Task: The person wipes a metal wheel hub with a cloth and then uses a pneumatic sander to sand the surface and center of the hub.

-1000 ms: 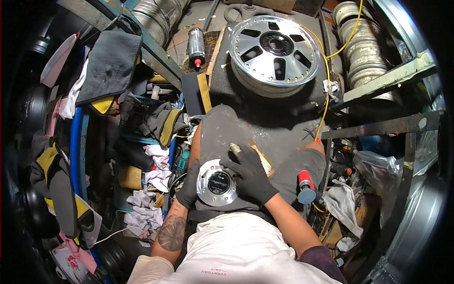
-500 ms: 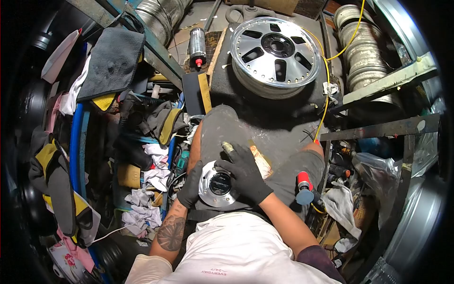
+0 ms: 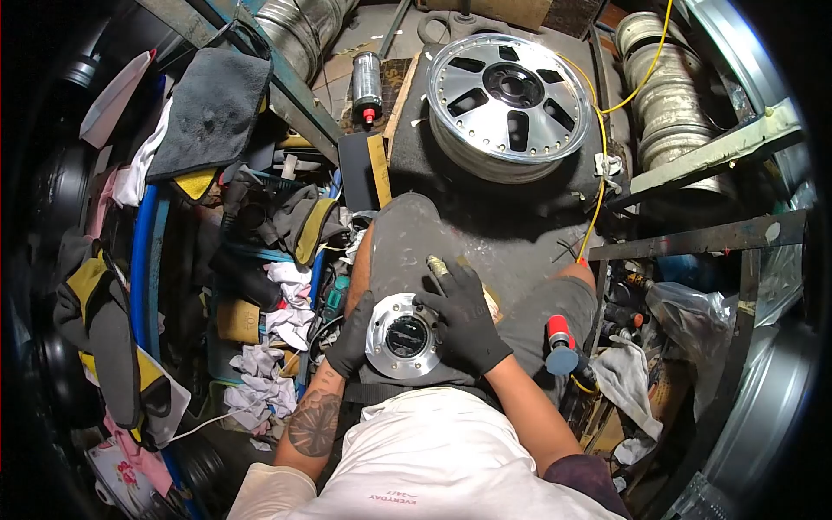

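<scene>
A round silver metal cap [image 3: 381, 353] with a dark centre and small bolts round its rim rests on my lap. My left hand [image 3: 351, 336], in a black glove, grips its left edge. On the other side, my gloved right hand [image 3: 465, 322] lies beside the cap's right edge, its fingers apart, with a worn yellowish tip on one finger. Whether those fingers touch the cap is unclear. Partly behind the right hand lies a paper-like piece [image 3: 492, 305] on my thigh. A red tool with a round blue pad [image 3: 562, 360] sits on my other thigh.
Ahead stands a large wheel rim [image 3: 510, 104] on a dark padded surface. A bottle [image 3: 367, 82] with a red tip is left of it. Yellow hose [image 3: 600, 182] runs down the right, near metal bars [image 3: 693, 247]. Cloths [image 3: 208, 113] and crumpled rags [image 3: 260, 381] fill the left.
My right hand has shifted slightly right, showing more of the cap's right edge and covering more of the paper-like piece. My left hand keeps its hold.
</scene>
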A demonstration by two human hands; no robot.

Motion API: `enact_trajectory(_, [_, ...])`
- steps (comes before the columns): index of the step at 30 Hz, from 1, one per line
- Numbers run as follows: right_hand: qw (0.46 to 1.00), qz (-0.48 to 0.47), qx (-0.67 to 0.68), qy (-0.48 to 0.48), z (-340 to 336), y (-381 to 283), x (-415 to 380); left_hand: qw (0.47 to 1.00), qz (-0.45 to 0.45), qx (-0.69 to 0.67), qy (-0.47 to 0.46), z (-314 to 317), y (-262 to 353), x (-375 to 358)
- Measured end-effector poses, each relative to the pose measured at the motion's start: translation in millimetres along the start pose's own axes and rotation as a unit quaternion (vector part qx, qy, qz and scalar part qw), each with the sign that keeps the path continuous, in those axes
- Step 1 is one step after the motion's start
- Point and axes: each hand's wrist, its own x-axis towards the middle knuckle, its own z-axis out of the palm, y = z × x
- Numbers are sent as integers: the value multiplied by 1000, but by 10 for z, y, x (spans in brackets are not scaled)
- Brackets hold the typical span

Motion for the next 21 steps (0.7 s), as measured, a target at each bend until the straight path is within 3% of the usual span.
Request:
enact_trajectory(4, [1000,-10,6,-26,15,-14,-54,1000,-9,-10,-11,11,-42,9])
enact_trajectory(7, [999,15,40,12,81,41,-71,1000,-11,-18,0,51,18,-13])
enact_trajectory(13, [998,-29,20,-44,97,-19,-63,999,-27,-5,-16,168,140,-95])
enact_trajectory(16, [998,25,21,-48,60,14,-114,999,-4,33,21,154,93,-81])
enact_trajectory(21, [998,3,43,-48,80,-57,-85,1000,-23,-8,-3,176,90,-90])
